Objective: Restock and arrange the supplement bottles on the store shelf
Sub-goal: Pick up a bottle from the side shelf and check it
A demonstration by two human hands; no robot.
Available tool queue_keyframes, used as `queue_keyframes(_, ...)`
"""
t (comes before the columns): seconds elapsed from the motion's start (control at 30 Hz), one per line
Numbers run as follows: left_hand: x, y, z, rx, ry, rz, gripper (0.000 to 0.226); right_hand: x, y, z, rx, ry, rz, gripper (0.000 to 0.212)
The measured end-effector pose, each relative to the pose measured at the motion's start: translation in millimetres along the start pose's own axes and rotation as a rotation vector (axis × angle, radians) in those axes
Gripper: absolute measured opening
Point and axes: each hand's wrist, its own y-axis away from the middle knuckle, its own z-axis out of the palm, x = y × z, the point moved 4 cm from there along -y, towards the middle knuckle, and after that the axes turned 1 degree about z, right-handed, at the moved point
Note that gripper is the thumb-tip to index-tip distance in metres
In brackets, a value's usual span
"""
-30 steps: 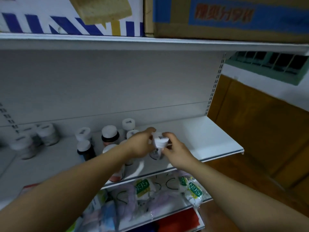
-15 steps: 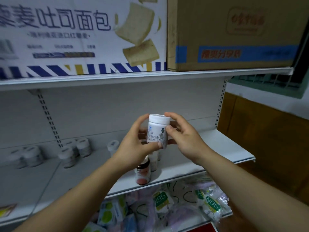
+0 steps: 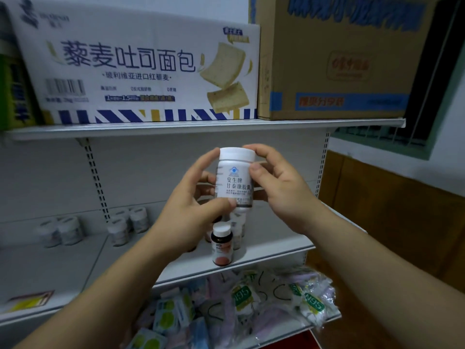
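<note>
I hold a white supplement bottle (image 3: 234, 181) upright in front of me, its label with a blue emblem facing me. My left hand (image 3: 187, 210) grips its lower left side, thumb under the label. My right hand (image 3: 278, 190) grips the cap and right side. Below it, on the white middle shelf (image 3: 276, 245), stands a dark bottle (image 3: 221, 244) with a white cap and red label, with other white bottles partly hidden behind my left hand. Several white-capped jars (image 3: 125, 225) stand further left on the shelf.
The shelf above carries a white bread carton (image 3: 141, 69) and a brown cardboard box (image 3: 332, 59). The lower shelf holds packs of masks (image 3: 241, 298). A brown wooden wall panel (image 3: 390, 210) is to the right. A yellow price tag (image 3: 30, 301) lies at the left shelf edge.
Both hands lifted the white bottle from the shelf up to eye level, and my view tilted upward toward the boxes on the upper shelf.
</note>
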Motion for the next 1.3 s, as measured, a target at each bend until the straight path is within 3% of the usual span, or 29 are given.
queue_keyframes(0.47,46.5,1.9,37.2,0.017,0.106,0.099,0.068,-44.9,26.6,-28.5,0.011,-0.107,-0.156,0.03)
queue_keyframes(0.87,33.8,5.6,52.5,0.114,0.082,-0.002,0.068,-20.5,16.9,-36.1,-0.031,-0.192,-0.175,0.036)
queue_keyframes(1.07,23.3,25.7,22.7,0.21,0.013,-0.09,0.068,-6.5,10.0,2.0,-0.074,-0.263,-0.129,0.034)
queue_keyframes(1.3,28.7,58.6,-50.6,0.289,-0.001,-0.066,0.065,-15.4,-1.4,83.2,-0.145,-0.265,-0.13,0.031)
